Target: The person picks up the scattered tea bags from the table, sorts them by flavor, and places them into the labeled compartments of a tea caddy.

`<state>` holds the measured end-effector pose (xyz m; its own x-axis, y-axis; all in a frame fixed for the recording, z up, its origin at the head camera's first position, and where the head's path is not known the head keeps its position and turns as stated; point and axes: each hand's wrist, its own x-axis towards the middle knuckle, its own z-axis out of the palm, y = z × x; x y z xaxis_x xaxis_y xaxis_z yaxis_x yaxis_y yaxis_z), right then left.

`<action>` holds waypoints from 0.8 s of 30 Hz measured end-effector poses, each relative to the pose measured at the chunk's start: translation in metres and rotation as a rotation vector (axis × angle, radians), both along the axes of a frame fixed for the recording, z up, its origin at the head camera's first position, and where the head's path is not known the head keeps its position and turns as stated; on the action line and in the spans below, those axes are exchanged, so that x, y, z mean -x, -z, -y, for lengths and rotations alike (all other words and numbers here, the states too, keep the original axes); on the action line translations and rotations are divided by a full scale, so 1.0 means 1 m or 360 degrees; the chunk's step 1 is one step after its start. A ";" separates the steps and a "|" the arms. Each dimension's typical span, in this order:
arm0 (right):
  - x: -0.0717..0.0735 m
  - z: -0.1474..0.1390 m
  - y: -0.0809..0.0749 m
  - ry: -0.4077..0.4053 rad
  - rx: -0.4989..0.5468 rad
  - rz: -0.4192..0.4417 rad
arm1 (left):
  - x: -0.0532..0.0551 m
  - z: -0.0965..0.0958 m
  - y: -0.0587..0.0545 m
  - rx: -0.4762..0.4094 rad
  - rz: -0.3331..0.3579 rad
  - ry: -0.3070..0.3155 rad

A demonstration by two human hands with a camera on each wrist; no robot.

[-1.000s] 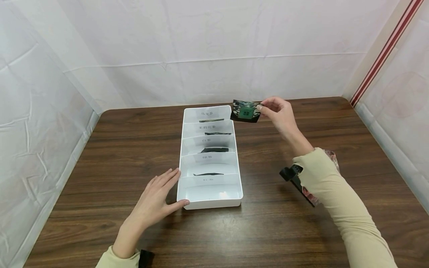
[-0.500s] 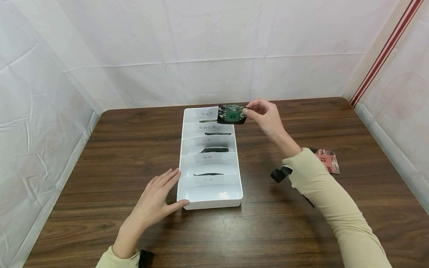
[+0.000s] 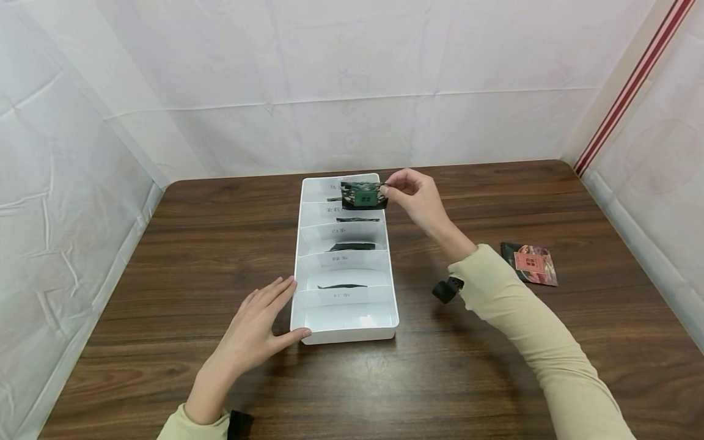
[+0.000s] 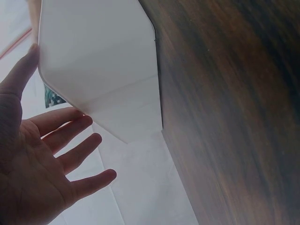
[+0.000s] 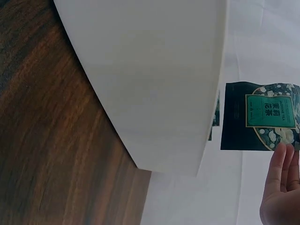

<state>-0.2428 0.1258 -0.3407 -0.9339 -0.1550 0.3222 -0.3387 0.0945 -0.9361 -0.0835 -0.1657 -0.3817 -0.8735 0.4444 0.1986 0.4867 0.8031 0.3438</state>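
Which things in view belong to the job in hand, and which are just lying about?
Part of the job:
green-labelled packet, pinched by the right hand
white tray, touched by the left hand
dark packets in its compartments
red-labelled packet, lying untouched on the table (likely, as it resembles the held one)

Just there:
white sheeting
red-striped strip

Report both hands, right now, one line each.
Left hand: open, fingers and thumb touching the tray.
Right hand: closed, pinching the green packet.
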 end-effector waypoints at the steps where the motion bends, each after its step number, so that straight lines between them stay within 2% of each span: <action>1: -0.002 0.002 -0.002 -0.0005 -0.0014 -0.0004 | 0.000 0.000 0.000 0.0002 0.0005 0.0000; 5: -0.011 0.008 -0.009 -0.0014 -0.0069 -0.0001 | 0.000 0.000 -0.001 0.0005 0.0014 0.0001; 16: -0.014 0.014 0.000 -0.0007 -0.0184 0.0054 | 0.001 0.000 -0.001 0.0012 0.0017 0.0003; 24: 0.002 0.011 0.028 -0.0032 -0.0285 0.0097 | 0.000 0.000 0.000 0.0008 0.0009 0.0000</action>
<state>-0.2445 0.1152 -0.3692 -0.9469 -0.2239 0.2306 -0.2853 0.2554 -0.9238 -0.0839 -0.1658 -0.3813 -0.8745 0.4455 0.1918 0.4851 0.8046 0.3425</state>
